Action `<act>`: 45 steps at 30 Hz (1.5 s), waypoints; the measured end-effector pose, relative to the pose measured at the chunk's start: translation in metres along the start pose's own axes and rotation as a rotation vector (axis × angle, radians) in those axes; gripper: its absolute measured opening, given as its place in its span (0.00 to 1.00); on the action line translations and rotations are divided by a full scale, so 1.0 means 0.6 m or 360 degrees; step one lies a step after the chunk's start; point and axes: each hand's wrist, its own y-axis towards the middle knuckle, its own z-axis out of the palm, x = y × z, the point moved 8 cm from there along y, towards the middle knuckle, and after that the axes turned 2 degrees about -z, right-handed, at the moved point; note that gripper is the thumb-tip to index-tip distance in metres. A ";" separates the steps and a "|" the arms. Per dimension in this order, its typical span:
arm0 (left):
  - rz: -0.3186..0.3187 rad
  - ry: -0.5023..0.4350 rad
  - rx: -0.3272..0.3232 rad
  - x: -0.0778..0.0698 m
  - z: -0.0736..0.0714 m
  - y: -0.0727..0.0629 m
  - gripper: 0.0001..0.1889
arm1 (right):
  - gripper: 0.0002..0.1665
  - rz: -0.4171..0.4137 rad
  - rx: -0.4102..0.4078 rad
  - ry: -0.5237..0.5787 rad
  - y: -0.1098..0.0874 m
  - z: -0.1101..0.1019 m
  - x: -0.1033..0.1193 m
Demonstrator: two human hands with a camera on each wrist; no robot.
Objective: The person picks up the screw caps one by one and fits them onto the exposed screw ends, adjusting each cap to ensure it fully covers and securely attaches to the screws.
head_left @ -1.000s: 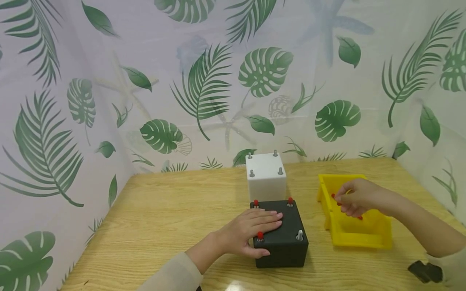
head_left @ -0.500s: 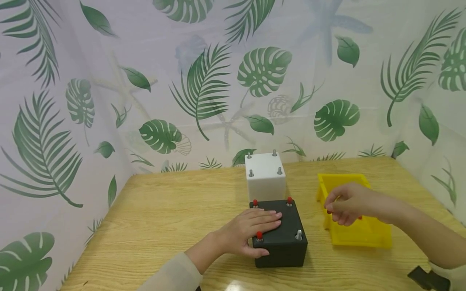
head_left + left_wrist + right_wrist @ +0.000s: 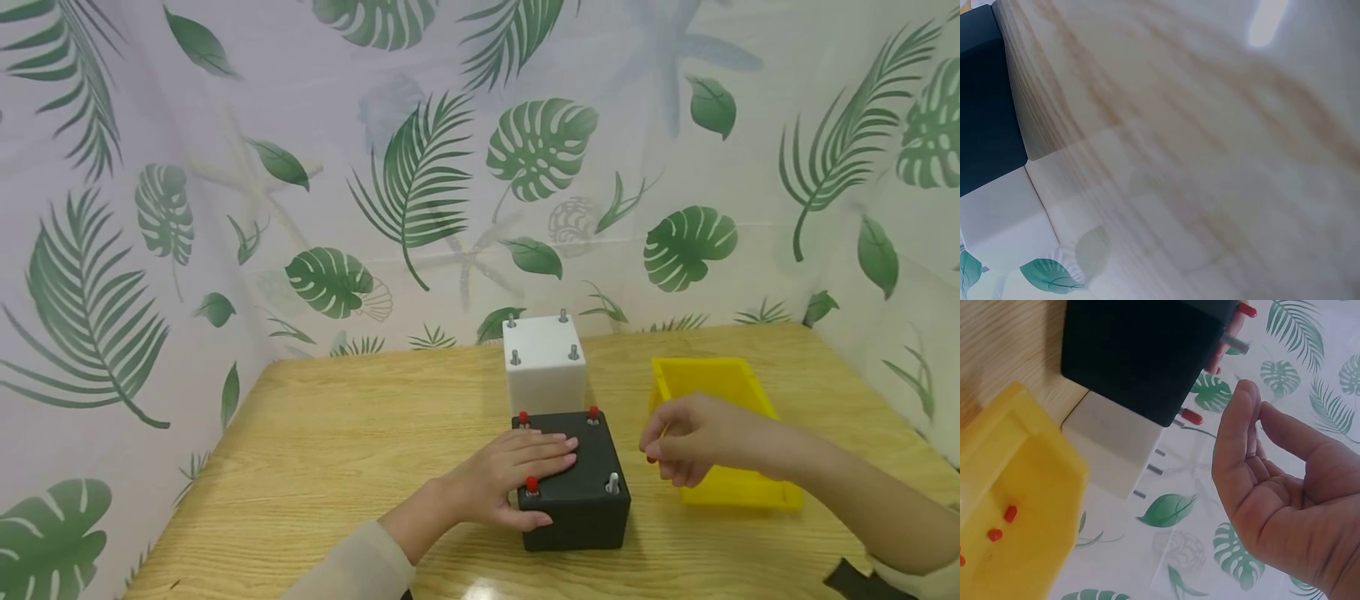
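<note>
A black box stands on the table with a metal stud at each top corner. Red caps, one of them this near-left cap, cover three of the studs; the near-right stud is bare metal. My left hand rests on the box's top, fingers straight and thumb over the front side. To the right of the box, my right hand pinches a small red cap between thumb and forefinger, in the air by the bin's left side. In the right wrist view the fingers hide that cap.
Behind the black box stands a white box with bare metal studs. A yellow bin sits at the right, partly behind my right arm; several loose red caps lie in it. A leaf-patterned sheet closes off the table's back and sides.
My right hand has moved left, out from over the yellow bin toward the black box, carrying the pinched red cap. My left hand stays on the box.
</note>
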 end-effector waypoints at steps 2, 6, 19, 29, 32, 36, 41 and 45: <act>0.0004 0.0004 -0.0009 0.001 0.000 0.000 0.33 | 0.11 -0.0028 0.0019 0.0017 0.002 0.006 0.007; 0.0001 0.0002 -0.0019 0.002 -0.001 -0.001 0.32 | 0.11 -0.0097 0.0062 0.0036 0.005 0.018 0.022; 0.0008 -0.0028 -0.0032 0.000 0.000 0.000 0.33 | 0.11 -0.0137 0.0144 0.0040 0.012 0.045 0.049; 0.0019 -0.0025 -0.0043 -0.001 0.000 0.000 0.32 | 0.09 -0.0092 0.0173 0.0059 0.017 0.053 0.047; 0.0019 -0.0018 -0.0045 0.000 0.000 0.000 0.32 | 0.10 -0.0083 0.0175 0.0063 0.018 0.054 0.047; 0.0011 -0.0020 -0.0033 0.000 0.001 -0.001 0.32 | 0.10 -0.0091 0.0178 0.0072 0.019 0.057 0.046; 0.0011 -0.0029 -0.0035 0.001 0.001 -0.001 0.32 | 0.10 -0.0089 0.0172 0.0078 0.024 0.058 0.040; 0.0026 -0.0017 -0.0041 0.000 -0.001 0.000 0.32 | 0.10 -0.0083 0.0173 0.0074 0.027 0.059 0.036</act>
